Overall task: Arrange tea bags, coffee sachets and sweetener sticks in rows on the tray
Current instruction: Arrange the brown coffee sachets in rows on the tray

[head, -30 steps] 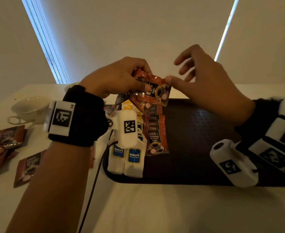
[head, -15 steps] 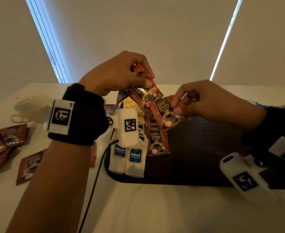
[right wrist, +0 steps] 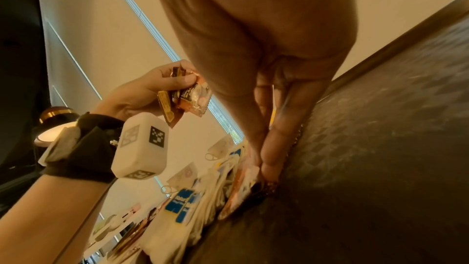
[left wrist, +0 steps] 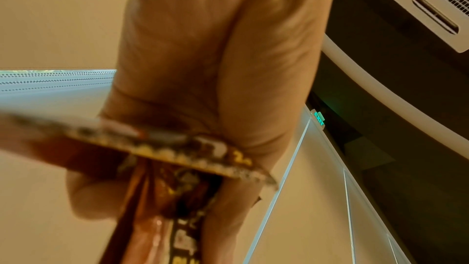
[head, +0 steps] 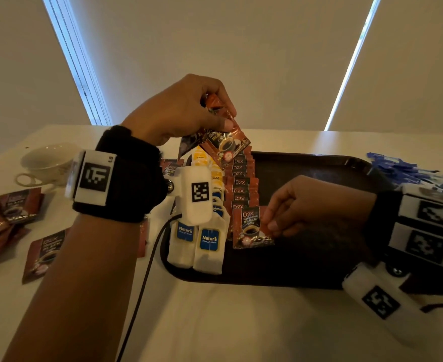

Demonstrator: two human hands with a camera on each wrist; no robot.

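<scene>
White table [head: 241,322], pale cast. Dark tray [head: 306,262] sits on it at centre right. Left of the tray: loose coffee sachets [head: 9,218] scattered flat, one apart [head: 44,254] nearer the tray. White cup [head: 45,163] at far left. Blue sweetener sticks [head: 408,171] heaped at far right.

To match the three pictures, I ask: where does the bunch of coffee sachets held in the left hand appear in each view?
Head: bunch of coffee sachets, upper centre, above the tray.
Left wrist: lower centre, blurred.
Right wrist: left of centre.
Shared landmark: the left hand gripping them.
</scene>
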